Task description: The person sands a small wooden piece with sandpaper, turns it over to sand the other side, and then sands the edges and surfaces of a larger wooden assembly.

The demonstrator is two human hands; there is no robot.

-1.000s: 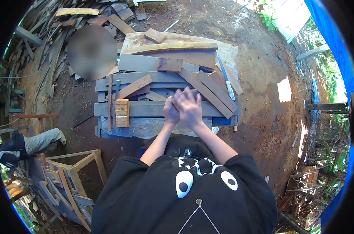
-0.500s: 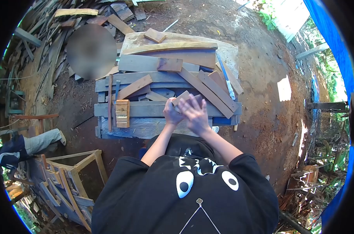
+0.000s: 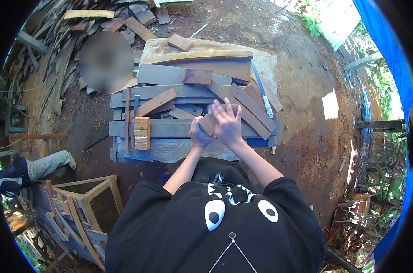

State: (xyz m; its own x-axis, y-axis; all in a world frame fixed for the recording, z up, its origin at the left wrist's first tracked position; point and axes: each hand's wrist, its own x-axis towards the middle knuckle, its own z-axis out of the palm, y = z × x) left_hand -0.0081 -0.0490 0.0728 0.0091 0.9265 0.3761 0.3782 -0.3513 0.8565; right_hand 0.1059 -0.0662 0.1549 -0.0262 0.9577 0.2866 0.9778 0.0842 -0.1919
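Observation:
A short brown wooden block (image 3: 207,124) is gripped at its left end by my left hand (image 3: 200,135), above the front edge of the plank-covered table. My right hand (image 3: 228,125) lies against the block's right part with its fingers stretched out and apart, hiding some of it. Beyond my hands, two long brown boards (image 3: 252,109) slant across the grey planks (image 3: 170,128). To the left, a bundle of light wooden blocks (image 3: 142,133) rests near the table's front edge. Another brown block (image 3: 197,76) lies farther back.
A blue-handled tool (image 3: 262,91) lies at the table's right side. Scrap wood (image 3: 51,59) is piled at the back left. A person's leg (image 3: 49,167) shows at the left, near a wooden frame (image 3: 95,193). Blue tarp (image 3: 391,50) hangs at the right.
The block in my left hand has turned and tilted lower. My right hand has shifted slightly, its fingers now pointing more upward.

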